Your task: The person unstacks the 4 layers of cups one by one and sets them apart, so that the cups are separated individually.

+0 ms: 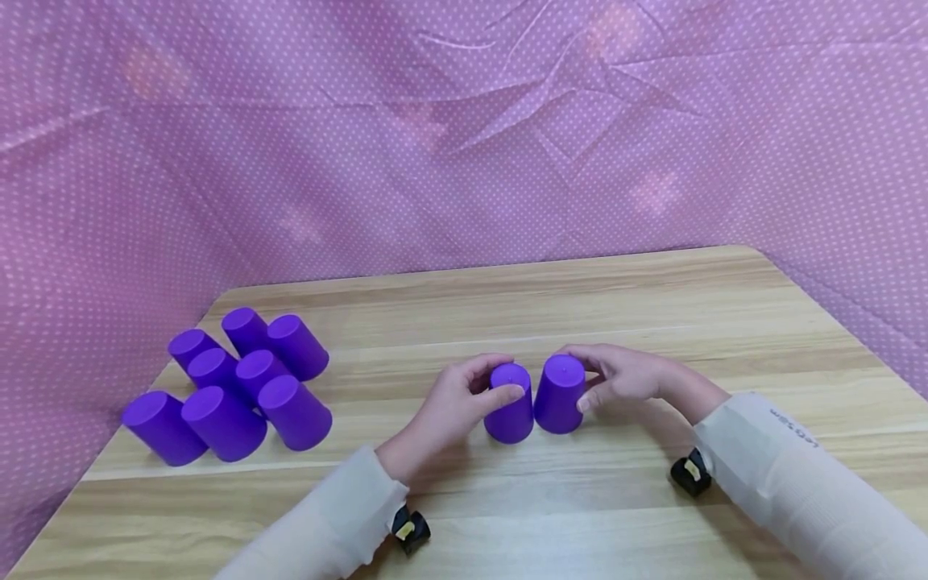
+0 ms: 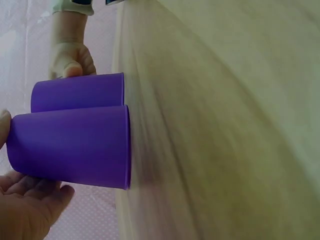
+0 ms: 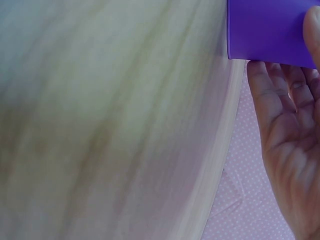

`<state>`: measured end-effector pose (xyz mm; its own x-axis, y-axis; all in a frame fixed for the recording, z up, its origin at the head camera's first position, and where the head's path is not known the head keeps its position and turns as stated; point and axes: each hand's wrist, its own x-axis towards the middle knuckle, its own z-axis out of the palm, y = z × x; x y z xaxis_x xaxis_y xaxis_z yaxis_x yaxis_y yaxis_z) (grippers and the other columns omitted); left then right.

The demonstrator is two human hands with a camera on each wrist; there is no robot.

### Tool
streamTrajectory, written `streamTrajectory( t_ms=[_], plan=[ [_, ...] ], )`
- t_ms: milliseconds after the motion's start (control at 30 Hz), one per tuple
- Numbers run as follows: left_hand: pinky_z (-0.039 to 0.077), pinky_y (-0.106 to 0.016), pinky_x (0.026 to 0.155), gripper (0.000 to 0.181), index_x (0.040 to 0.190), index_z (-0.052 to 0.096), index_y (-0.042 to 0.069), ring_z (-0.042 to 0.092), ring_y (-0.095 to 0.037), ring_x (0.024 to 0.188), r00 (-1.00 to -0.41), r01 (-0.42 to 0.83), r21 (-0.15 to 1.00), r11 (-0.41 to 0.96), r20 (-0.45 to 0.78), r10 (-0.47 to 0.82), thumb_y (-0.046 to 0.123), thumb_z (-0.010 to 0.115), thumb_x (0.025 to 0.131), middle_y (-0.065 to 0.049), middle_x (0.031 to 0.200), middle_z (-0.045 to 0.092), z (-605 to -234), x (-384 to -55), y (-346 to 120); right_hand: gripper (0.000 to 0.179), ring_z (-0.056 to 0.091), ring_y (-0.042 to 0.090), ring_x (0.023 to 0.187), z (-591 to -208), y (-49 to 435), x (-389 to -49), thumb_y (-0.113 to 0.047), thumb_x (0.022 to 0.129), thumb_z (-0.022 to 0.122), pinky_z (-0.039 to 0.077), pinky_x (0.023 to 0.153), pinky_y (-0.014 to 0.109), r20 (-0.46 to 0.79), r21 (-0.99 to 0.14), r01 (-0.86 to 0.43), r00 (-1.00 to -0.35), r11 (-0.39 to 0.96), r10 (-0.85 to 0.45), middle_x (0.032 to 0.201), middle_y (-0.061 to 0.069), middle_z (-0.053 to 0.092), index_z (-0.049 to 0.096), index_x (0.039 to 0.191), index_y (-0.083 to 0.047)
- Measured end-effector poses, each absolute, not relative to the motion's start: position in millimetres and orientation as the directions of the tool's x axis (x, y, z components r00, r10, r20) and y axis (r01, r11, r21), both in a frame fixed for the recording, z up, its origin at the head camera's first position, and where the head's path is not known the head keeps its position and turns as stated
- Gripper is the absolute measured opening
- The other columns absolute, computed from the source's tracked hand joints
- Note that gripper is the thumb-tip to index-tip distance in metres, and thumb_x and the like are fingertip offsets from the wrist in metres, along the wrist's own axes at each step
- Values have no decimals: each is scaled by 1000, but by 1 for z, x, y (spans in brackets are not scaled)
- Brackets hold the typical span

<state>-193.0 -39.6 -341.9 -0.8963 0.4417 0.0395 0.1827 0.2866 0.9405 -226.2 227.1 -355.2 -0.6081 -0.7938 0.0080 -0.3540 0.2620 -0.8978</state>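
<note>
Two purple plastic cups stand upside down side by side on the wooden table, close against each other. My left hand (image 1: 464,395) holds the left cup (image 1: 511,423), its thumb across the near side and its fingers behind. Around the right cup (image 1: 560,399) my right hand (image 1: 623,374) has its thumb at the near right side and its fingers at the back. In the left wrist view the left cup (image 2: 70,147) partly covers the other cup (image 2: 80,92). The right wrist view shows fingers (image 3: 270,95) along the wall of the right cup (image 3: 270,30).
Several more purple cups (image 1: 225,427) stand upside down in a loose cluster on the left side of the table (image 1: 616,515). A pink dotted cloth (image 1: 464,161) hangs behind the table and along its sides.
</note>
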Motion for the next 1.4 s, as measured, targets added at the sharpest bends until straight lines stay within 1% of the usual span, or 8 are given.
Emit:
streamTrajectory(
  t_ms=[233, 433, 700, 867, 1033, 1167, 1333, 1400],
  plan=[
    [52, -27, 88, 49, 124, 59, 16, 61, -13, 101, -873, 273, 889, 367, 68, 483, 35, 70, 80, -1, 112, 65, -343, -198, -43, 58, 55, 10, 112, -354, 229, -225, -10, 81, 69, 43, 99, 26, -10, -898, -339, -622, 281, -783, 121, 15, 57, 40, 130, 2],
    [53, -21, 82, 50, 122, 60, 13, 62, -8, 94, -851, 347, 842, 413, 98, 517, 35, 72, 78, 2, 106, 67, -340, -201, -43, 57, 55, 10, 112, -354, 230, -224, -7, 81, 68, 44, 99, 28, 1, -904, -336, -620, 264, -785, 121, 17, 57, 40, 129, 3],
    [54, -19, 73, 38, 111, 65, 12, 64, -7, 84, -830, 438, 797, 416, 181, 527, 27, 75, 77, 0, 97, 69, -339, -202, -40, 57, 55, 10, 112, -355, 230, -224, -7, 81, 68, 44, 99, 30, 1, -903, -339, -617, 265, -787, 121, 17, 57, 40, 130, 4],
    [55, -18, 69, 34, 107, 67, 11, 64, -7, 80, -819, 478, 772, 420, 219, 530, 24, 75, 77, -1, 93, 70, -341, -202, -41, 58, 55, 9, 111, -355, 230, -224, -8, 81, 68, 44, 99, 29, -4, -901, -338, -622, 273, -783, 121, 17, 56, 40, 130, 4],
    [55, -18, 69, 34, 106, 68, 10, 66, -7, 80, -815, 493, 774, 397, 251, 522, 22, 75, 75, -3, 92, 71, -341, -200, -47, 58, 55, 9, 111, -355, 229, -224, -9, 81, 69, 44, 99, 28, 6, -897, -351, -619, 270, -785, 121, 16, 57, 40, 129, 4],
    [55, -18, 68, 31, 103, 68, 9, 66, -8, 78, -810, 526, 756, 390, 305, 502, 19, 75, 75, -3, 89, 71, -340, -200, -53, 58, 54, 7, 112, -355, 229, -224, -10, 80, 69, 43, 99, 27, 4, -890, -358, -626, 283, -780, 121, 16, 57, 41, 129, 3],
    [55, -18, 68, 28, 99, 69, 7, 65, -8, 77, -828, 530, 748, 399, 355, 435, 17, 76, 74, -3, 88, 71, -337, -204, -62, 59, 54, 6, 112, -354, 227, -225, -12, 80, 70, 43, 99, 24, -14, -889, -346, -633, 300, -774, 122, 15, 57, 41, 130, 3],
    [55, -19, 69, 28, 99, 69, 7, 66, -9, 78, -844, 514, 757, 404, 361, 397, 17, 77, 74, -3, 89, 71, -335, -206, -65, 59, 54, 8, 112, -354, 227, -225, -11, 80, 70, 43, 99, 24, -17, -892, -341, -631, 298, -775, 121, 15, 57, 41, 130, 3]
  ],
)
